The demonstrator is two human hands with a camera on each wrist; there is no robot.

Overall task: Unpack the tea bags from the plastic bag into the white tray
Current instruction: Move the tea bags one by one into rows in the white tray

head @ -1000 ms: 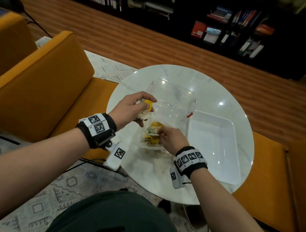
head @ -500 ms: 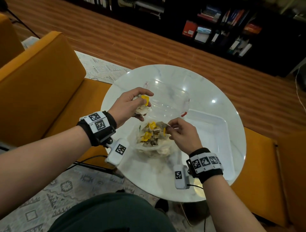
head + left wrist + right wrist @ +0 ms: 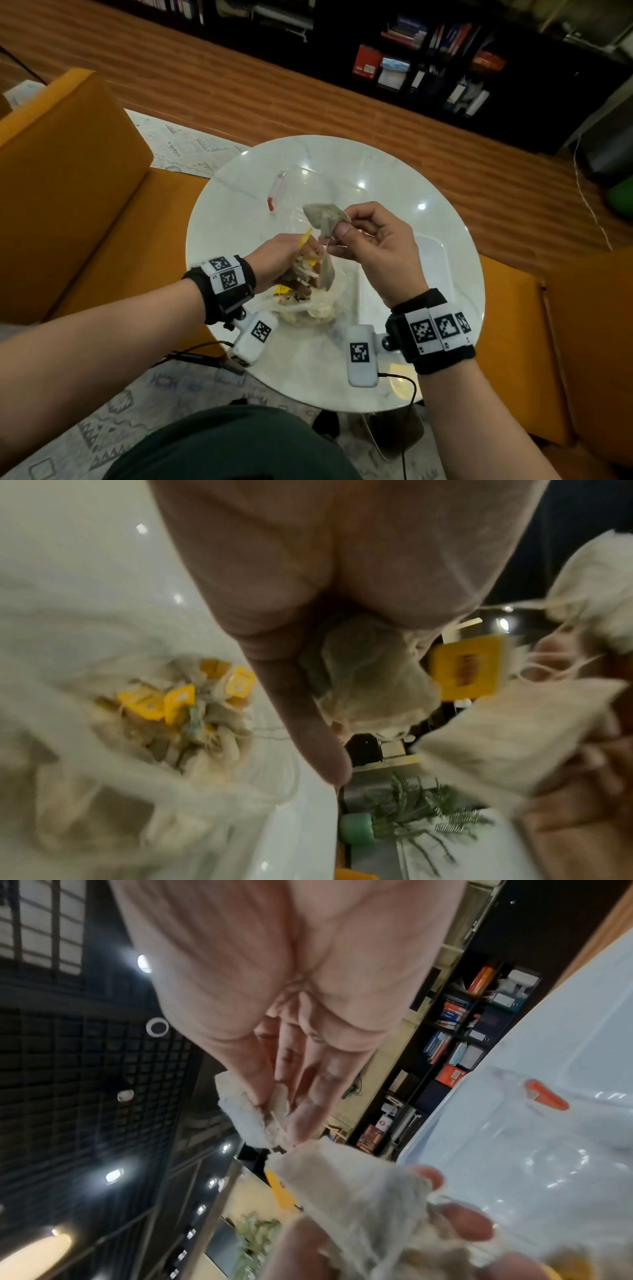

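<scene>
Marble bench (image 3: 394, 178) is occupied by the plastic bag (image 3: 308, 301), with the white tray (image 3: 435, 260) just beside it. One tea bag (image 3: 323, 216) is pinched above by the right hand (image 3: 373, 253); several tea bags (image 3: 305, 263) are gripped by the left hand (image 3: 277, 257), fingers curled.

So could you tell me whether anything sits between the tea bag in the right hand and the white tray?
Nothing solid does. The right hand pinches a tea bag above the table, and the white tray lies just beyond that hand, open-topped. However, strings appear to run from it to the tea bags held by the left hand, so it may drag.
</scene>
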